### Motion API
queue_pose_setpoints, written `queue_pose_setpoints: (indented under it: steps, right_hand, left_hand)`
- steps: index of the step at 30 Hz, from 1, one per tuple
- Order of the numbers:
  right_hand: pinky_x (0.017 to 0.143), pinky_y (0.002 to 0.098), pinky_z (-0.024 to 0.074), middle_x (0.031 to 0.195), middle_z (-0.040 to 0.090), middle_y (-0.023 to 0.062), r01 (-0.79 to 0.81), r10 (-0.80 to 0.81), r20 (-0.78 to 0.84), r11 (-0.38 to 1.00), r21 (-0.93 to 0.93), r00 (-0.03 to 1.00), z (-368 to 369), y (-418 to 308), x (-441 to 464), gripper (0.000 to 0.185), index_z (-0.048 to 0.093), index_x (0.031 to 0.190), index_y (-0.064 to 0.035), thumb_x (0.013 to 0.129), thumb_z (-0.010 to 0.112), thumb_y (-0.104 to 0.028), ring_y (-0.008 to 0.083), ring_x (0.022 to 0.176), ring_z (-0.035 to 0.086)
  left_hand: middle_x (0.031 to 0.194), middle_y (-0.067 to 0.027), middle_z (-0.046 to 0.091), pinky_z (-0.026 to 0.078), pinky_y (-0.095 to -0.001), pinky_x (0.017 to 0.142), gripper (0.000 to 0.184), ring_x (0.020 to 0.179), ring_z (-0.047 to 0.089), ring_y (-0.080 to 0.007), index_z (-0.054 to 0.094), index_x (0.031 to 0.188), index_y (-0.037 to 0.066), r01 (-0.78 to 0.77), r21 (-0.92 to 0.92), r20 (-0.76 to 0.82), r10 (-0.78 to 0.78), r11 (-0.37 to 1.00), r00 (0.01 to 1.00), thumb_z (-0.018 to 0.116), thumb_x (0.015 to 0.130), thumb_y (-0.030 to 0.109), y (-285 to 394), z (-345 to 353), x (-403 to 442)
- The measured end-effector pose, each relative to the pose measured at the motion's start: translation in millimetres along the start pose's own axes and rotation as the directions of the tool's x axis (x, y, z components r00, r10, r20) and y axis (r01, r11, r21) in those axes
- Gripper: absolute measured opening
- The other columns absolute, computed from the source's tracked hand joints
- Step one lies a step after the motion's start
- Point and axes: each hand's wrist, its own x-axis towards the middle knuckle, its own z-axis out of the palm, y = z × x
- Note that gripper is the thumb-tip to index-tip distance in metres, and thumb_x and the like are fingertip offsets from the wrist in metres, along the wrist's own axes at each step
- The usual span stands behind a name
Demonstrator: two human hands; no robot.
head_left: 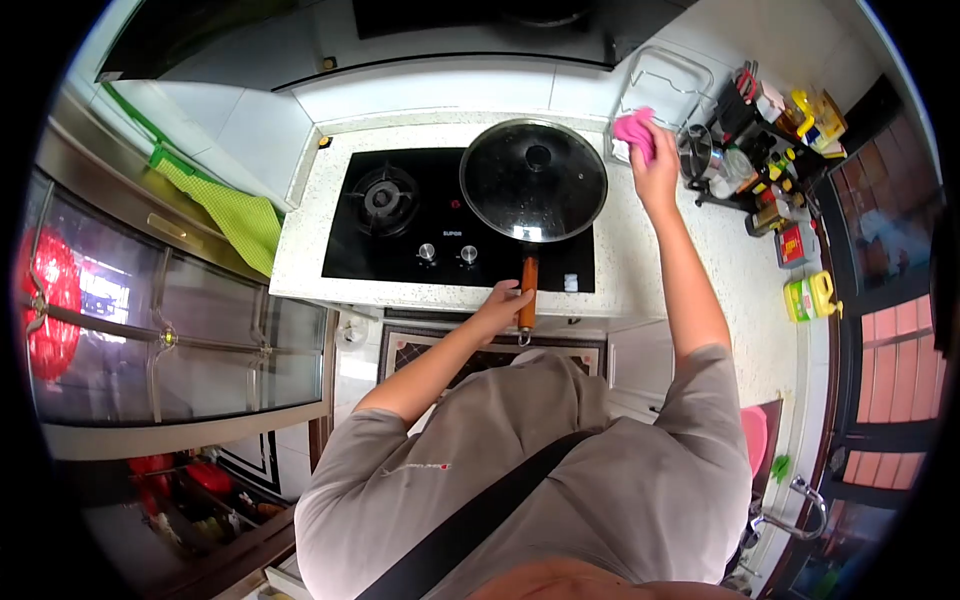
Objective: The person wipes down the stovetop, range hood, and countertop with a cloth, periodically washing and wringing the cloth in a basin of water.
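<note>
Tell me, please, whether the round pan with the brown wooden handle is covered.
Covered: a round glass lid with a black knob rests over the pan's top.

Passage over the burner (384, 200); lidded pan (534, 185) blocks right part of hob (385, 256).

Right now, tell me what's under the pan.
The hob shows at the left and front of the lidded pan. The area directly beneath is covered, so what supports it cannot be seen.
</note>
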Motion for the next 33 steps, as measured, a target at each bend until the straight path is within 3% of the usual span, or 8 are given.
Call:
queue_pose_setpoints:
  steps: [3,7,12,21,23,25,31,33]
  right_hand:
    - [0.083,0.0350,0.0476,0.101,0.057,0.0146,0.255,-0.256,0.061,0.967,0.024,0.965,25,-7,60,0.033,0.065,0.101,-0.0074,0.072,0.061,0.007,0.0297,0.091,0.058]
    - [0.080,0.0370,0.0472,0.100,0.055,0.0146,0.367,-0.391,-0.117,0.912,-0.181,0.913,38,3,142,0.030,0.064,0.101,-0.0071,0.073,0.065,0.001,0.0304,0.089,0.057]
    - [0.088,0.0410,0.0428,0.102,0.054,0.0146,0.205,-0.206,-0.497,0.977,-0.058,0.843,99,18,158,0.027,0.058,0.103,-0.0033,0.076,0.060,-0.003,0.0331,0.098,0.053]
    - [0.071,0.0308,0.0489,0.106,0.048,0.0167,-0.073,0.314,-0.493,0.891,0.448,0.812,241,-74,139,0.030,0.051,0.104,0.0033,0.075,0.054,0.005,0.0261,0.094,0.055]
    - [0.057,0.0244,0.0482,0.094,0.055,0.0128,-0.119,0.668,-0.111,0.288,0.950,0.736,258,-78,144,0.025,0.050,0.098,0.0023,0.075,0.052,0.010,0.0200,0.076,0.059]
    - [0.051,0.0330,0.0546,0.082,0.060,0.0167,-0.173,0.805,-0.032,0.166,0.971,0.593,228,-85,156,0.023,0.048,0.094,0.0034,0.074,0.045,0.015,0.0237,0.060,0.063]
    - [0.043,0.0325,0.0503,0.068,0.057,0.0128,0.041,0.828,-0.351,0.371,0.928,0.438,165,-56,189,0.020,0.040,0.093,0.0017,0.075,0.047,0.008,0.0227,0.046,0.055]
    - [0.050,0.0303,0.0460,0.072,0.053,0.0120,0.070,0.615,-0.750,0.760,0.646,0.244,181,-77,210,0.005,0.042,0.081,-0.0002,0.078,0.043,0.003,0.0228,0.052,0.051]
  left_hand:
    - [0.107,-0.0101,0.056,0.042,-0.0317,0.090,0.070,0.101,0.053,-0.0174,0.031,0.135,0.002,-0.102,0.102,-0.117,0.113,0.990,0.987,0.067,0.086,0.037,-1,-23,-10]
    - [0.107,-0.0076,0.057,0.040,-0.0245,0.078,0.061,0.095,0.054,-0.0141,0.038,0.132,0.009,-0.125,0.035,-0.303,0.130,0.992,0.944,0.062,0.087,0.044,-9,-70,-36]
    - [0.098,0.0010,0.057,0.042,-0.0282,0.075,0.047,0.085,0.057,-0.0110,0.046,0.119,0.012,-0.111,-0.110,-0.546,0.033,0.988,0.837,0.061,0.088,0.044,-41,-121,-75]
    - [0.098,-0.0015,0.060,0.045,-0.0241,0.069,0.036,0.083,0.058,-0.0114,0.051,0.109,0.010,-0.070,-0.208,-0.577,-0.064,0.976,0.814,0.058,0.090,0.040,-41,-175,-94]
    - [0.097,-0.0017,0.060,0.045,-0.0248,0.071,0.036,0.084,0.058,-0.0118,0.052,0.109,0.010,-0.059,-0.206,-0.522,-0.058,0.977,0.851,0.059,0.090,0.040,-37,-195,-89]
    - [0.095,-0.0019,0.059,0.047,-0.0272,0.075,0.037,0.085,0.059,-0.0129,0.054,0.109,0.010,-0.082,-0.177,-0.440,-0.005,0.981,0.898,0.060,0.089,0.041,-34,-223,-81]
    - [0.100,-0.0053,0.058,0.048,-0.0268,0.073,0.041,0.085,0.060,-0.0142,0.049,0.123,0.005,-0.081,-0.114,-0.317,0.042,0.990,0.948,0.057,0.093,0.031,-19,-322,-90]
    - [0.103,-0.0064,0.058,0.047,-0.0281,0.075,0.043,0.088,0.061,-0.0157,0.048,0.126,0.005,-0.060,-0.071,-0.285,0.038,0.996,0.958,0.057,0.092,0.031,-17,-353,-103]
